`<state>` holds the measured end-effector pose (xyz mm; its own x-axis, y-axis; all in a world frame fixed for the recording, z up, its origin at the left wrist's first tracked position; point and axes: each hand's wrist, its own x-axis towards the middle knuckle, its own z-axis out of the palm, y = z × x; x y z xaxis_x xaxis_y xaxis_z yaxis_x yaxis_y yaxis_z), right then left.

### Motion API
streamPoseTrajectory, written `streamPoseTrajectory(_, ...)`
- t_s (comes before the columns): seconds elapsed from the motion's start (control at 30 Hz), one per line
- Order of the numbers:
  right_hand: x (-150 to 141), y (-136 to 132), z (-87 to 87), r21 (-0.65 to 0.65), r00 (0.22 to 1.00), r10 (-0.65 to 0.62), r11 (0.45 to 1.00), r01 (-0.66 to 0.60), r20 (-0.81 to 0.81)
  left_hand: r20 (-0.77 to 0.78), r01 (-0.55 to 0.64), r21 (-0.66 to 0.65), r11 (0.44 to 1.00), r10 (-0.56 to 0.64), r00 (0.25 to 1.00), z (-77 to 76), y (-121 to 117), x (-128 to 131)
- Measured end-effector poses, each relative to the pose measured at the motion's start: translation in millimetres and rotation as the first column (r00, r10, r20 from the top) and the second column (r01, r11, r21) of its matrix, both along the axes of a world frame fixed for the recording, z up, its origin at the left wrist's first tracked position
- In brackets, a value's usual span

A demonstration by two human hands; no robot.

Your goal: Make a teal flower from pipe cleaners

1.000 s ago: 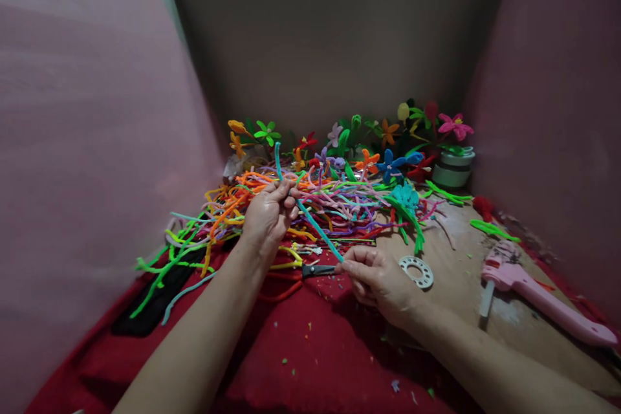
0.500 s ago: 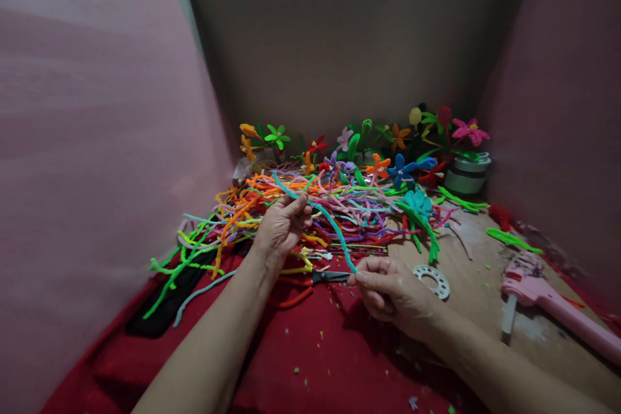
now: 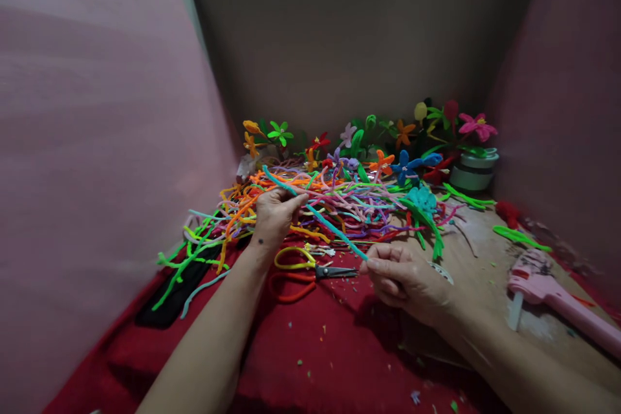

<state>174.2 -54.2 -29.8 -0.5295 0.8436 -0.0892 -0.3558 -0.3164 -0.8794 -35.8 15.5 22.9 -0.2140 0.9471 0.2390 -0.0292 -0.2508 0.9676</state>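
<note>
A turquoise pipe cleaner [image 3: 334, 228] stretches nearly straight between my hands, slanting down to the right. My left hand [image 3: 277, 215] pinches it partway along, and its far end sticks out beyond the fingers. At the near end, my right hand [image 3: 400, 275] grips the tip between thumb and forefinger. Beneath the strand lie scissors [image 3: 317, 272] with one yellow and one red handle, their blades toward my right hand. Behind my hands spreads a tangled heap of coloured pipe cleaners [image 3: 359, 204].
Pipe-cleaner flowers [image 3: 405, 167] stand along the back. A pink glue gun [image 3: 538, 284] lies at right on a brown board [image 3: 478, 284], near a white ring [image 3: 441, 272]. On the left, a black flat object [image 3: 162, 304] rests on red cloth [image 3: 310, 362].
The pipe cleaner has gone from a sagging curve to nearly straight. My left hand has turned and shifted slightly left, uncovering the scissors' handles; my right hand moved slightly right.
</note>
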Motion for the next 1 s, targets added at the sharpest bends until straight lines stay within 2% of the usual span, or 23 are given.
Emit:
streamPoseTrajectory(0.13,8,3,2.8,0.031,0.986,0.107,0.993,-0.112,0.132,-0.001,0.119,-0.097,0.988,-0.119,0.993,-3.6,-3,-4)
streamPoseTrajectory(0.2,11,4,5.7,0.047,0.969,0.177,0.981,-0.188,0.172,0.043,0.216,-0.181,0.959,-0.212,0.976,-6.4,-6,0)
streamPoseTrajectory(0.27,11,3,9.0,0.042,0.969,0.208,0.976,-0.216,0.135,0.070,0.313,-0.265,0.912,-0.306,0.950,-9.6,-12,9)
streamPoseTrajectory(0.33,9,3,11.6,0.036,0.984,0.163,0.985,-0.166,0.074,0.072,0.386,-0.324,0.864,-0.384,0.920,-13.1,-20,22)
streamPoseTrajectory(0.4,6,3,12.5,0.053,0.996,0.077,0.995,-0.080,0.053,0.050,0.417,-0.332,0.846,-0.426,0.903,-16.7,-29,35)
streamPoseTrajectory(0.43,4,3,12.2,0.074,0.997,0.027,0.997,-0.032,0.071,0.039,0.429,-0.327,0.842,-0.442,0.896,-18.3,-33,41)
streamPoseTrajectory(0.47,2,4,11.4,0.096,0.995,0.033,0.995,-0.042,0.096,0.036,0.437,-0.319,0.841,-0.450,0.892,-19.7,-36,46)
streamPoseTrajectory(0.53,-2,4,9.2,0.104,0.989,-0.064,0.993,0.050,0.135,0.056,0.458,-0.322,0.828,-0.467,0.883,-21.5,-41,53)
streamPoseTrajectory(0.63,-5,3,7.2,0.096,0.971,-0.159,0.985,0.144,0.177,0.134,0.503,-0.364,0.784,-0.491,0.861,-22.8,-41,56)
streamPoseTrajectory(0.73,-6,1,9.6,0.130,0.961,-0.185,0.978,0.161,0.203,0.177,0.531,-0.384,0.756,-0.504,0.846,-24.0,-39,55)
streamPoseTrajectory(1.0,-10,-2,13.9,0.134,0.939,-0.256,0.964,0.230,0.229,0.219,0.547,-0.377,0.748,-0.502,0.837,-30.1,-38,58)
